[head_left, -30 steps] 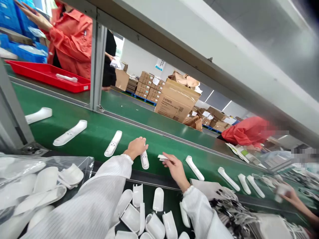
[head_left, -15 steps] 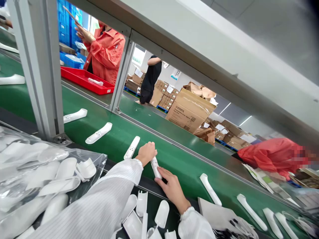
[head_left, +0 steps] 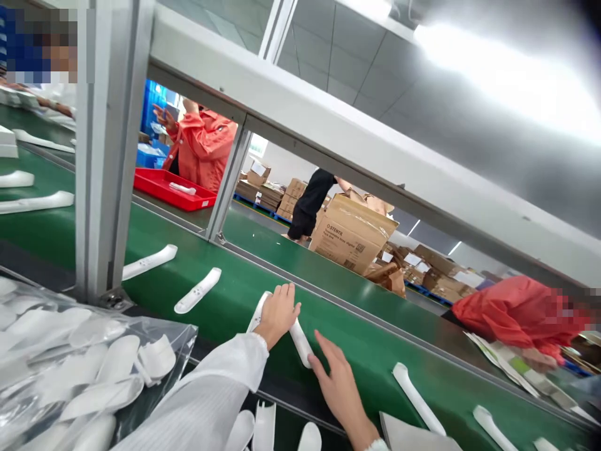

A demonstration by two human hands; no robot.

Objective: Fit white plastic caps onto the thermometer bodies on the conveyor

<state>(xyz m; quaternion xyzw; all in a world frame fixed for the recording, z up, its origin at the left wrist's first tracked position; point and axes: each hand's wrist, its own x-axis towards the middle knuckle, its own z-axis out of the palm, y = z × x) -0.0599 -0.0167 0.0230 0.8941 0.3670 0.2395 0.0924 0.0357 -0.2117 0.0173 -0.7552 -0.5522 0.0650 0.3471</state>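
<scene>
My left hand (head_left: 278, 315) lies on the green conveyor belt (head_left: 357, 351) with its fingers stretched over one white handset-shaped part (head_left: 255, 317). Its thumb side touches a second white part (head_left: 301, 342) lying just to the right. My right hand (head_left: 337, 383) is open, fingers spread flat on the belt, with its fingertips at the near end of that second part. Neither hand grips anything. Both arms wear white striped sleeves.
More white parts (head_left: 198, 290) (head_left: 417, 397) lie spaced along the belt. A clear bag of white shells (head_left: 94, 369) sits at my left beside a metal post (head_left: 101, 156). Loose shells (head_left: 265, 427) lie below. Across the belt are a red tray (head_left: 173, 188), cardboard boxes (head_left: 352, 233) and people in red.
My view has tilted up and left. My left hand has opened off the part it gripped and reached over the neighbouring part. My right hand has let go and spread flat.
</scene>
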